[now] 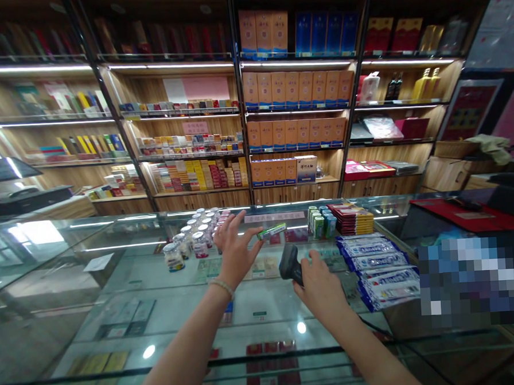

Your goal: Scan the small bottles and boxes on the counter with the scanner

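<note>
My left hand [236, 248] is over the glass counter, its thumb and a finger pinching one end of a small green stick pack [272, 232]. To its right, my right hand [321, 284] is wrapped round the handle of a dark barcode scanner [290, 262], whose head points up and left. Left of my left hand stand several small clear jars with white lids [199, 244]. Beyond the scanner are upright green and blue rolls [322, 222] and a stack of red and yellow packets [352, 218]. Blue and white packets [380, 268] lie right of my right hand.
A glass display counter [159, 301] spans the front, with boxes under its top. A red mat [471, 214] lies at the right, near a blurred-out patch. Behind the counter, shelves hold rows of orange boxes [297, 90], blue boxes and small packs. A dark cable runs from the scanner area.
</note>
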### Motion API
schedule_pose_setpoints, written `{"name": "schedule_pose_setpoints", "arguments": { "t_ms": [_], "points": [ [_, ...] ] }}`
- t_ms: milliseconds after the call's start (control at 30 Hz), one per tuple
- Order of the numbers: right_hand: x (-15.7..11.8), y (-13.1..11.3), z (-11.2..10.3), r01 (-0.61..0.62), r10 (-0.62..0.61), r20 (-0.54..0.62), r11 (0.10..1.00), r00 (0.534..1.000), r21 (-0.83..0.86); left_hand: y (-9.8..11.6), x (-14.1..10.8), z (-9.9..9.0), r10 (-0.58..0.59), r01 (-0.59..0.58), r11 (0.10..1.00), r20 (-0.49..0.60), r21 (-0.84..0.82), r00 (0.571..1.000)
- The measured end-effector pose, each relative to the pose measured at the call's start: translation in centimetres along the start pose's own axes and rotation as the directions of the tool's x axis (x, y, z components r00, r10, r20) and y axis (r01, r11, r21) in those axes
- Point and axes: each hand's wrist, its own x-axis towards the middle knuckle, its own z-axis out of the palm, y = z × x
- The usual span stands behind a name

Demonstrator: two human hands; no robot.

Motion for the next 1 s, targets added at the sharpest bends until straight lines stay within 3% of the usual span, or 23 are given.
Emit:
{"name": "schedule_pose_setpoints", "arguments": {
  "t_ms": [300, 400, 533, 767, 900, 1000],
  "points": [
    [-1.1, 1.6, -3.6, -0.004, 0.036, -0.116, 0.964, 0.993, 0.264, -0.2, -0.1, -0.1, -0.04, 0.04, 0.999, -0.019, 0.019, 0.999],
    [-2.4, 2.3, -5.4, 0.033, 0.022, -0.1, 0.86, 0.995, 0.509, -0.2, -0.1, -0.1, -0.063, 0.063, 0.998, -0.016, 0.022, 0.998],
    [-4.5, 2.3, -6.8, 0.049, -0.005, -0.059, 0.626, 0.998, 0.778, -0.2, -0.2, 0.0, -0.074, 0.074, 0.997, 0.0, 0.001, 0.997],
    [-6.1, 1.4, -6.2, 0.017, -0.056, 0.014, 0.524, 0.998, 0.851, -0.1, -0.2, -0.3, -0.069, 0.069, 0.998, 0.0, 0.002, 0.998],
    [-6.2, 0.9, -6.1, 0.015, -0.004, -0.015, 0.527, 1.0, 0.85, -0.2, -0.2, -0.2, -0.061, 0.061, 0.998, -0.013, 0.022, 0.998],
    [-6.1, 0.8, -6.0, 0.004, 0.01, -0.011, 0.577, 1.0, 0.817, -0.3, -0.2, -0.1, -0.048, 0.049, 0.998, -0.036, 0.035, 0.998]
  ]
}}
